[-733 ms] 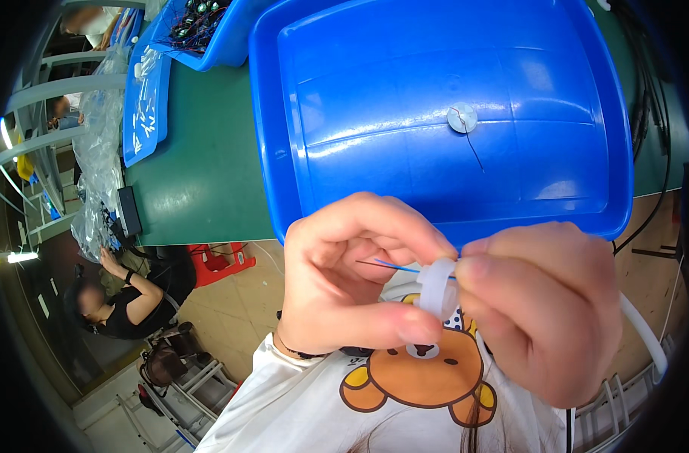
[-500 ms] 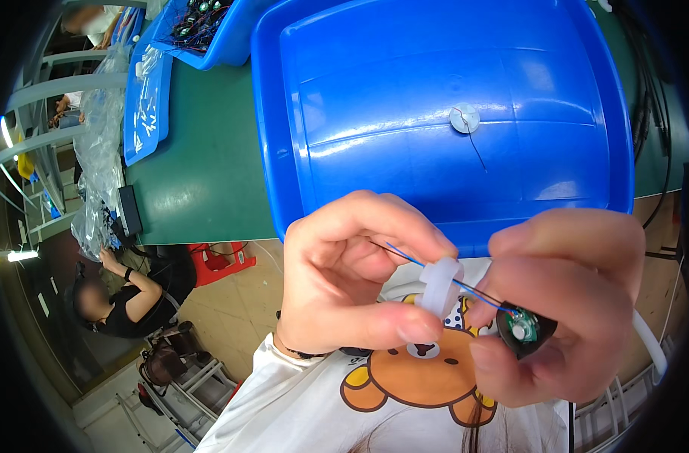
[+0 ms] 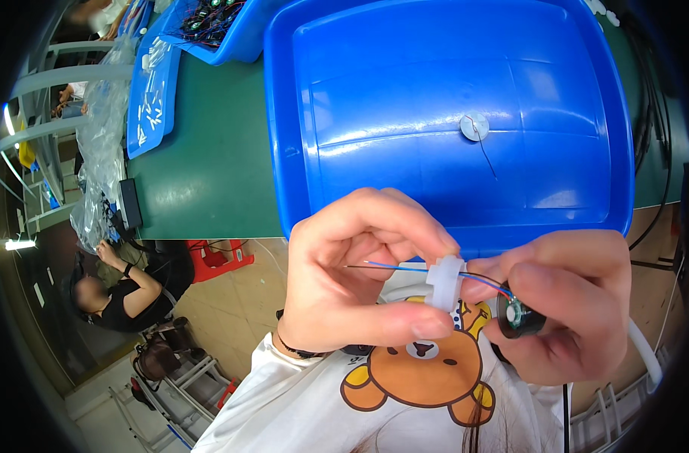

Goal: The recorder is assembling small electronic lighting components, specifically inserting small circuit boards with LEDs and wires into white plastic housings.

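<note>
Between thumb and index finger, my left hand [image 3: 344, 279] pinches a translucent white plastic ring-shaped piece [image 3: 445, 284]. My right hand [image 3: 579, 294] grips a small round black part [image 3: 523, 317] with a green circuit board and a silvery round centre. Thin blue and dark wires [image 3: 393, 267] run from that part through the white piece, and their loose ends stick out toward my left palm; some red shows on the wire near the board. A pale round disc with a thin dark wire [image 3: 474, 127] lies beyond my hands.
The disc rests on a large blue plastic tray [image 3: 278, 151] on a green table [image 3: 208, 166]. At far left stand a blue bin [image 3: 242, 47] of wired parts and a shallow tray [image 3: 167, 106] of small white pieces. Dark cables [image 3: 658, 106] hang at right. A person [image 3: 133, 287] sits at left.
The wires have straightened, and more of their length sticks out on the left of the white piece. My right hand has turned the black part, moving it slightly up.
</note>
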A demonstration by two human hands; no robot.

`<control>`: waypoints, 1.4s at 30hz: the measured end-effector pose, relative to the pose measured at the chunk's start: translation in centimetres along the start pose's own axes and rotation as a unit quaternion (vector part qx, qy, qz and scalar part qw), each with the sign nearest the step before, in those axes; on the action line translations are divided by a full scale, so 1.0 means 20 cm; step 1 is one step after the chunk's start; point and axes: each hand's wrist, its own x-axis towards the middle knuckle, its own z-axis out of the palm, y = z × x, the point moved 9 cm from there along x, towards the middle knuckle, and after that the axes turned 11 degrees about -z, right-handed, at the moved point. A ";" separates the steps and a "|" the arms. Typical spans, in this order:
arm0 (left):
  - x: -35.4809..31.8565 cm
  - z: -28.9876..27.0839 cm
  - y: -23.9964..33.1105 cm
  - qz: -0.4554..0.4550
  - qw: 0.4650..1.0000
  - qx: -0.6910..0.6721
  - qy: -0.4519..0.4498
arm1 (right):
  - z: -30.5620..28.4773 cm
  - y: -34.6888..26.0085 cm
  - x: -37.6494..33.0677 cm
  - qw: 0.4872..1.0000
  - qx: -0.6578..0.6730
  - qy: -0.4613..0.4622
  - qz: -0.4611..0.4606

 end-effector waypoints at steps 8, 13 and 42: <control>0.01 0.00 0.00 0.007 1.000 0.003 -0.010 | 0.01 0.01 -0.03 0.999 -0.002 0.044 -0.009; 0.01 0.00 0.00 0.002 1.000 0.001 -0.013 | 0.00 0.01 -0.02 0.999 -0.032 0.039 -0.018; 0.02 0.01 -0.03 -0.028 0.996 0.071 0.048 | 0.01 0.06 0.01 0.998 0.054 0.011 -0.013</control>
